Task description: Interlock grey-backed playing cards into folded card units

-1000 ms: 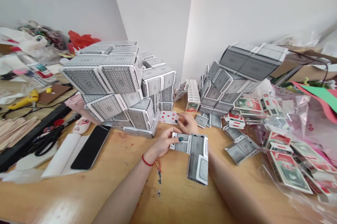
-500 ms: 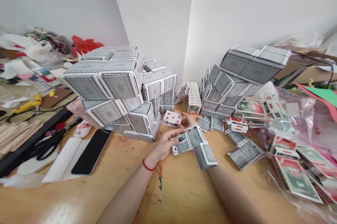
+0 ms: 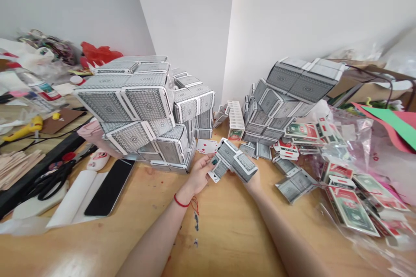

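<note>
My left hand [image 3: 199, 176] and my right hand [image 3: 252, 181] hold a folded block of grey-backed playing cards [image 3: 232, 161] between them, just above the wooden table [image 3: 221, 233]. The left fingers pinch its left end, where a card face shows. Most of my right hand is hidden under the block. A red-pipped card [image 3: 206, 146] lies face up on the table just behind it. To the left rises a big stack of card blocks [image 3: 143, 108]; a second stack [image 3: 286, 95] stands at the right.
A black phone [image 3: 108, 187], white paper, scissors [image 3: 48, 179] and wooden sticks lie at the left. Red and green card boxes [image 3: 351, 203] and plastic bags crowd the right side. Loose card blocks [image 3: 292, 184] lie beside my right forearm.
The card block has been turned and raised toward the stacks, both hands moving forward with it. The loose card from my right fingers now lies on the table.
</note>
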Demonstrator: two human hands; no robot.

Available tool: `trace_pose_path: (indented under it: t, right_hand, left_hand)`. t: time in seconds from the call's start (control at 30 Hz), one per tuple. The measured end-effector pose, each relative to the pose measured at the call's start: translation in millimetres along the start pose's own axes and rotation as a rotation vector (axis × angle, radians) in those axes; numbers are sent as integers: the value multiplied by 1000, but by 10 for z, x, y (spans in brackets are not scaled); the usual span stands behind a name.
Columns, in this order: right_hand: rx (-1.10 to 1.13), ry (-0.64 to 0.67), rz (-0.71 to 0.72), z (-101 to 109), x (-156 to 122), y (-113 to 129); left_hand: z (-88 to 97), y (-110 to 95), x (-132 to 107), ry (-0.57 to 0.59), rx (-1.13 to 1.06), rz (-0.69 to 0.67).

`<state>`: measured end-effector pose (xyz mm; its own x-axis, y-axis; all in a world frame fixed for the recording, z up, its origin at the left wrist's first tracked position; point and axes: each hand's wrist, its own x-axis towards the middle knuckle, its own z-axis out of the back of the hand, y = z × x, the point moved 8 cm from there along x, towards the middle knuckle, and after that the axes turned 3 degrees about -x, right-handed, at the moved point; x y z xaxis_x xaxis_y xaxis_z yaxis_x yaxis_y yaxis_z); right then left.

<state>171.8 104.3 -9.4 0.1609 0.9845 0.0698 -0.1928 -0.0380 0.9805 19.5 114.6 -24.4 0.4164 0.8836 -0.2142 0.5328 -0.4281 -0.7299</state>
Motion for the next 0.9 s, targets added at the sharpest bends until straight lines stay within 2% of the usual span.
trace_pose_path:
  t: [0.13, 0.3, 0.43, 0.9]
  right_hand:
    - [246, -6, -128, 65, -289, -89]
    - [305, 45, -193, 107, -491, -76]
    - [314, 126, -182, 8, -526, 13]
    - [301, 151, -131, -98, -560, 122]
  left_hand:
    - [29, -47, 9, -19, -11, -40]
    - [76, -102, 24, -76, -80, -92]
    - [144, -117, 32, -152, -131, -118]
    - [124, -59, 49, -149, -158, -65]
